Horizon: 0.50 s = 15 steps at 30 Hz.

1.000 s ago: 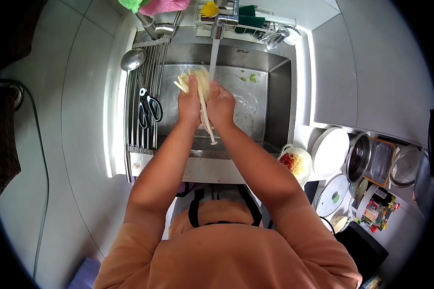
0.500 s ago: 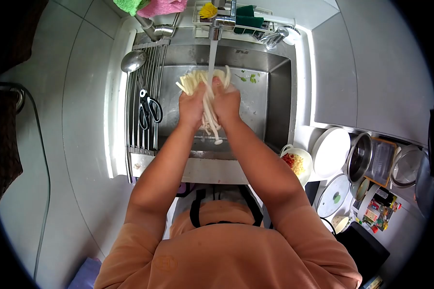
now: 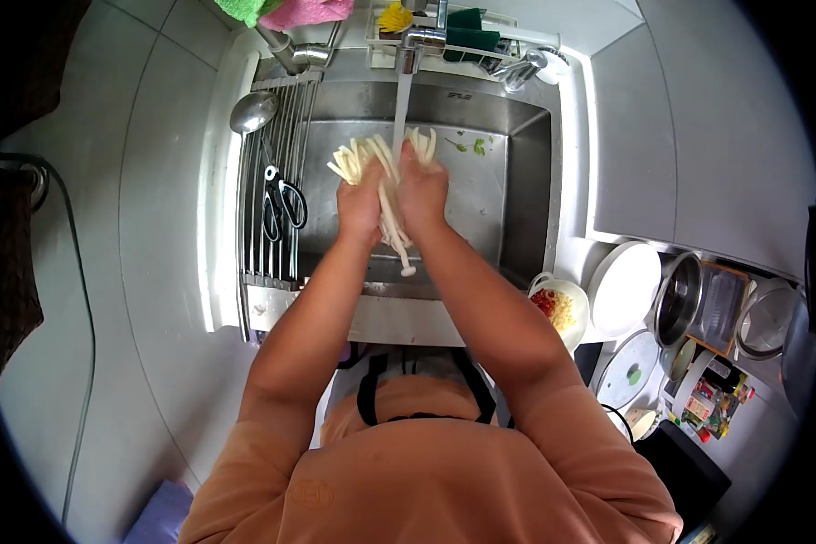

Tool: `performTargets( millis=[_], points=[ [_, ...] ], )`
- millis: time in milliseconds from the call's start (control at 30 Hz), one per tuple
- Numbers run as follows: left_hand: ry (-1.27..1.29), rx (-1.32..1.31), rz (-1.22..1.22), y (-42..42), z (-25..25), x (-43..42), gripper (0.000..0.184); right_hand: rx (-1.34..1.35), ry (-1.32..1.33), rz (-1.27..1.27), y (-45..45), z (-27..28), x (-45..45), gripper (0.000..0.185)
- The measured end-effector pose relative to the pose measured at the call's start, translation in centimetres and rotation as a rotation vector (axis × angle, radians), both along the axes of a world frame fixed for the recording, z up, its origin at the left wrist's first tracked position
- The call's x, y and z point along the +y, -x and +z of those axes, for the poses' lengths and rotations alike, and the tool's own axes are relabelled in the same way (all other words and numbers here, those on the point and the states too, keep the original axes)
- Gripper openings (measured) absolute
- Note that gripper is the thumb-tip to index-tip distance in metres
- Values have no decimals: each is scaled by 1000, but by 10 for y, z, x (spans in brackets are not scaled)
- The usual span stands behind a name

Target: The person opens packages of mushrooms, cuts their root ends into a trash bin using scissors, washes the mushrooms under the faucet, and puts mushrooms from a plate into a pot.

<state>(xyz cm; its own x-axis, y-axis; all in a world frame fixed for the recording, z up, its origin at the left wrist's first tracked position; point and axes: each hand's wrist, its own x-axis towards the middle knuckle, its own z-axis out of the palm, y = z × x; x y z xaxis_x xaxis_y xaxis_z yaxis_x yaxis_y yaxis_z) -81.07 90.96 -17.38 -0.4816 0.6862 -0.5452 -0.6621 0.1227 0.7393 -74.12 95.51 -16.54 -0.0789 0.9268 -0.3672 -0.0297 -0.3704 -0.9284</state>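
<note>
Long, thin white mushrooms (image 3: 389,207) are bunched in both my hands over the sink (image 3: 476,195). My left hand (image 3: 360,201) is wrapped round one part of the bunch, its pale stem ends fanning out at the top left. Beside it, my right hand (image 3: 422,192) grips another part, with stems poking out above the fingers. Several stems hang between the hands, one small cap lowest. From the faucet (image 3: 409,56) a stream of water runs down onto the mushrooms and hands. The fingertips are mostly hidden among the stems.
Left of the basin, a ladle (image 3: 253,112) and black-handled scissors (image 3: 284,204) lie on a metal rack (image 3: 290,95). Green leaf scraps (image 3: 478,146) stick to the basin floor. At right are a bowl of chopped red and yellow bits (image 3: 558,308) and a white plate (image 3: 624,279).
The mushroom bunch has parted more at the top, between the two hands. My hands have shifted only slightly, and the water still runs.
</note>
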Motion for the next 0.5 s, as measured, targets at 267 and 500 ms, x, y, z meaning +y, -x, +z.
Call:
performTargets(
  millis=[267, 500],
  points=[
    [-53, -26, 80, 7, 1, 1, 30, 210, 33, -5, 2, 9, -10, 35],
    [-77, 59, 74, -6, 14, 3, 29, -100, 23, 26, -7, 15, -3, 28]
  ],
)
